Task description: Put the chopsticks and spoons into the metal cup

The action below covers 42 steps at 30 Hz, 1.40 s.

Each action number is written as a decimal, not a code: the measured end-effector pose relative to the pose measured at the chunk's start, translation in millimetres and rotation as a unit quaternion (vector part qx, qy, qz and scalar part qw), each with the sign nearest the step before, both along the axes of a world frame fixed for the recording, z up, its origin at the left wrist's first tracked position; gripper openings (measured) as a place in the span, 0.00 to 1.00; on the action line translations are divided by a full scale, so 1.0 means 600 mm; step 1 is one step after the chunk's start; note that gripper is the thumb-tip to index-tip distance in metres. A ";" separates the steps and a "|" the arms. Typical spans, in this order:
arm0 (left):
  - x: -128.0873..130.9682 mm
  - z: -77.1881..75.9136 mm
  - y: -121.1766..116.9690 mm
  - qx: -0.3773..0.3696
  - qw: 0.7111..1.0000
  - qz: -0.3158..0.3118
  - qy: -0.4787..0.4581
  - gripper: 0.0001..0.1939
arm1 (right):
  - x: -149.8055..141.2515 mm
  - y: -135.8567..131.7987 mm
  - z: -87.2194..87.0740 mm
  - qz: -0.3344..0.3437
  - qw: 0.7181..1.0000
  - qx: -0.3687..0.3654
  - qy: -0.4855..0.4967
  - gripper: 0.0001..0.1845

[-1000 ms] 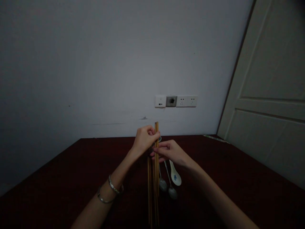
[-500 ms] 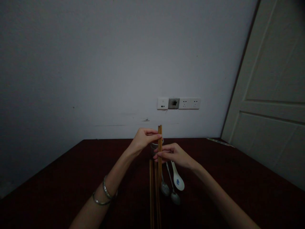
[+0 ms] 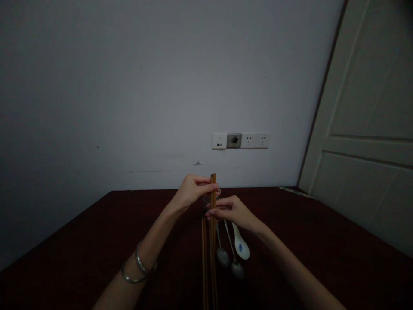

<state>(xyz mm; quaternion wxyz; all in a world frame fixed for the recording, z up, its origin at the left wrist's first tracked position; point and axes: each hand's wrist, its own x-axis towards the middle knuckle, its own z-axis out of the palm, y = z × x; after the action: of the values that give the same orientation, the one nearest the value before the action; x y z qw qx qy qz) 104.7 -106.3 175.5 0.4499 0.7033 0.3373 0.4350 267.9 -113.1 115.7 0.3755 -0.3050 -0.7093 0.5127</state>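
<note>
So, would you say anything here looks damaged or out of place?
Mainly the wall stands out: dark scuffs and a faint line mark it above the table, left of the sockets, like wear. In this dim light, the held chopsticks show no damage.

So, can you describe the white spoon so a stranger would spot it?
On the dark red table, look just below the right hand. The white spoon is the rightmost of three there; a blue mark sets it apart from the two grey spoons.
</note>
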 end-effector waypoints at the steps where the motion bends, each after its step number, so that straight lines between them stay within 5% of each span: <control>1: -0.002 0.001 -0.001 -0.001 1.000 0.000 0.004 0.15 | 0.005 -0.001 0.005 0.001 1.000 0.010 -0.013 0.20; 4: -0.006 0.004 -0.003 0.000 1.000 -0.002 0.008 0.14 | 0.034 -0.012 0.033 -0.014 0.995 0.054 -0.077 0.19; 8: -0.007 0.007 -0.009 0.024 0.999 -0.021 0.009 0.12 | 0.069 -0.039 0.087 -0.149 0.964 0.192 -0.106 0.14; 14: -0.006 0.013 -0.022 0.025 0.999 -0.043 0.005 0.11 | 0.040 -0.056 0.120 -0.260 0.917 0.302 -0.029 0.13; 27: -0.006 0.024 -0.034 0.037 0.997 -0.065 -0.001 0.10 | -0.001 -0.052 0.109 -0.250 0.918 0.303 0.057 0.12; 34: 0.001 0.024 -0.046 0.028 0.997 -0.079 -0.002 0.07 | 0.006 -0.060 0.117 -0.217 0.905 0.365 0.017 0.07; 42: 0.001 0.024 -0.054 0.012 0.996 -0.091 0.003 0.08 | 0.012 -0.067 0.124 -0.182 0.923 0.339 0.010 0.07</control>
<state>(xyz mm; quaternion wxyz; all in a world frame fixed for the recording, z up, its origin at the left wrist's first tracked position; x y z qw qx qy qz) 105.3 -138.8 189.9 0.4783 0.7373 0.2684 0.3943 275.2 -153.6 190.2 0.5506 -0.2777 -0.7692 0.1677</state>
